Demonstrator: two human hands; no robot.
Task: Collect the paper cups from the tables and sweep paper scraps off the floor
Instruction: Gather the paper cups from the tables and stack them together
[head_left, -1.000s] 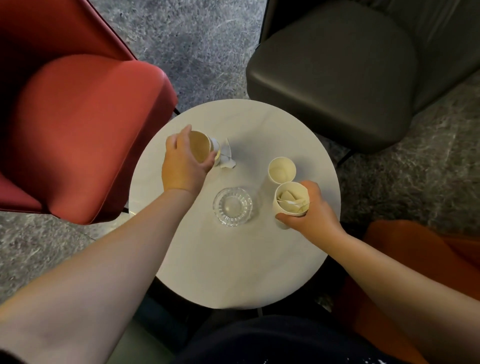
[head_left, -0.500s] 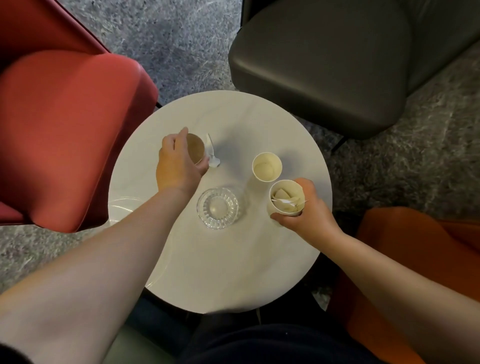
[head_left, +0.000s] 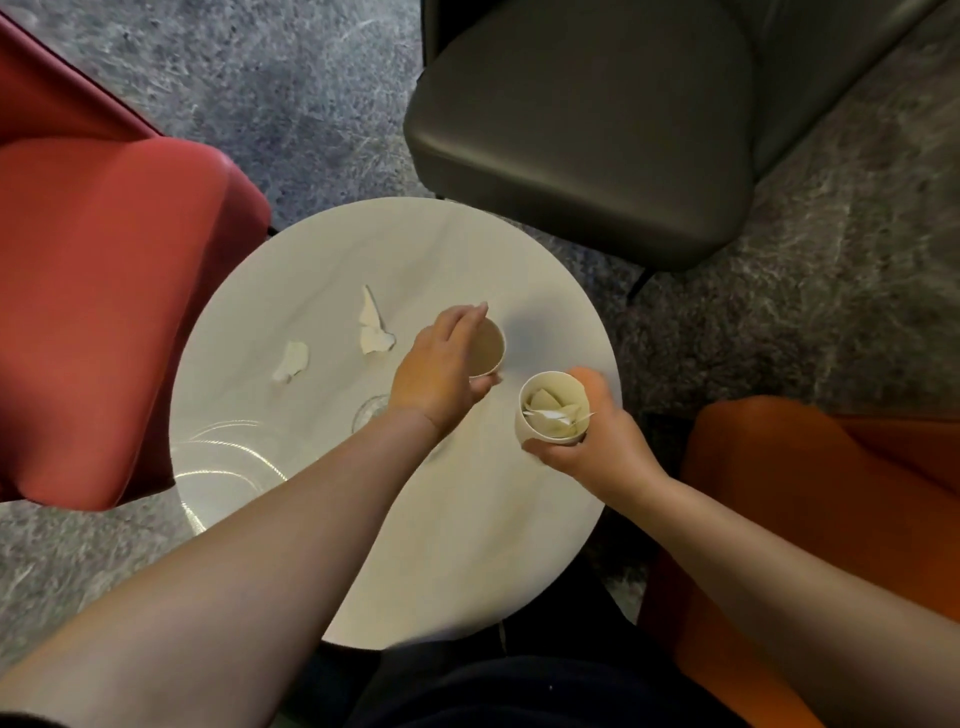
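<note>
On the round white tabletop (head_left: 395, 249), the left hand (head_left: 439, 371) gripped a paper cup (head_left: 488, 345), fingers curled over its far rim and thumb against its near side, the cup tilted with its brownish inside showing. Just to the near right of that cup, at the tabletop's right edge, the right hand (head_left: 597, 441) held a second paper cup (head_left: 553, 410) upright, fingers and thumb wrapped round its wall; torn white paper pieces sat inside it. Left of the first cup lay a paper scrap (head_left: 374, 327) standing partly on edge, and farther left a smaller scrap (head_left: 292, 361) lay flat. A clear glass dish (head_left: 371, 410) showed partly from under the left wrist, on the near side of the first cup. No printing, logo or writing could be read on either cup or on the scraps. Around the tabletop stood a red chair (head_left: 104, 312) to the left, a dark grey chair (head_left: 582, 124) beyond it, and an orange seat (head_left: 810, 499) to the right, all on grey mottled carpet (head_left: 291, 93).
</note>
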